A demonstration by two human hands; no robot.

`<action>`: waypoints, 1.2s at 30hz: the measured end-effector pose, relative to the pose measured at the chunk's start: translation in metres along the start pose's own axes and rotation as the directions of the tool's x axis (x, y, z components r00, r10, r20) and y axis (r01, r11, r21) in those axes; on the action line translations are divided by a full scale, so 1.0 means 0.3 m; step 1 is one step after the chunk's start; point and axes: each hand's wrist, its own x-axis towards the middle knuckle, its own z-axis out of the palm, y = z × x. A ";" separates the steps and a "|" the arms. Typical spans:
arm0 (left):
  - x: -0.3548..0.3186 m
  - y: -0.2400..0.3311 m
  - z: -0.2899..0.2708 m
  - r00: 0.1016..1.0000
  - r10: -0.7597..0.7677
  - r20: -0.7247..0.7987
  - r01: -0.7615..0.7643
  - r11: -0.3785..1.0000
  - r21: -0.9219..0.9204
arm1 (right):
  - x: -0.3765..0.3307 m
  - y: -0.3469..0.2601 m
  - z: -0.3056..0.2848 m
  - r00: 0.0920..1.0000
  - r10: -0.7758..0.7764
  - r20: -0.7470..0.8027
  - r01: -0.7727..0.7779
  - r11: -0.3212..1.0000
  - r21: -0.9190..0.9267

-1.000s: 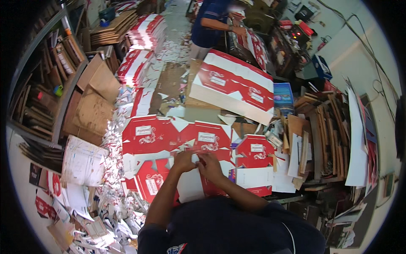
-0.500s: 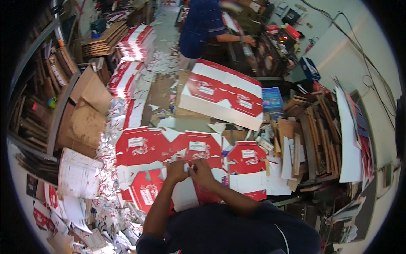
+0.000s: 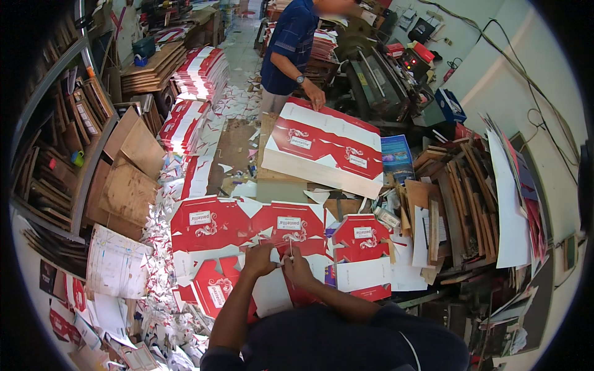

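Observation:
Flat red-and-white printed cardboard box blanks (image 3: 213, 216) lie spread in front of me, with cut-out corners and white flaps. Over their near middle, my left hand (image 3: 261, 261) is closed, pinching a white cardboard edge between thumb and fingers. Close beside it, my right hand (image 3: 299, 271) is closed too, its fingertips on a thin white strip of card (image 3: 291, 247) that sticks up. Another red blank (image 3: 356, 241) lies to the right of my hands. One more blank (image 3: 212, 290) sits left of my left forearm, partly overlapped.
Beyond the blanks stands a thick stack of printed sheets (image 3: 328, 139); a co-worker's hand (image 3: 314, 96) reaches over its far edge. Tall red-and-white stacks (image 3: 201, 71) stand far left. Paper scraps (image 3: 167, 247) cover the floor at left. Wooden boards (image 3: 461, 198) lean at right.
My hands have come slightly nearer and a thin white strip now shows at my right fingertips. The co-worker has turned from the machine and put a hand to the sheet stack.

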 end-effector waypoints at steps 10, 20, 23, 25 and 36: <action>0.038 -0.030 0.064 0.995 0.037 -0.098 -0.044 0.996 -0.076 | 0.011 0.022 -0.001 0.996 -0.075 0.046 0.069 0.991 0.112; -0.004 0.038 0.027 0.997 -0.073 0.018 0.075 0.988 -0.135 | 0.170 -0.588 -0.175 0.878 -0.230 -0.420 0.413 0.807 0.422; -0.014 0.097 0.004 0.987 -0.085 -0.135 0.080 0.996 -0.039 | 0.224 -0.773 -0.186 0.813 -0.264 -0.519 0.559 0.603 0.569; 0.004 0.032 0.096 0.959 -0.114 -0.259 0.099 0.993 -0.071 | 0.178 -0.925 -0.085 0.879 -0.258 -0.401 0.473 0.569 0.672; -0.030 0.120 -0.093 0.995 -0.097 0.024 0.097 0.995 -0.001 | 0.225 -0.864 0.270 0.513 -0.734 0.445 0.639 0.673 0.373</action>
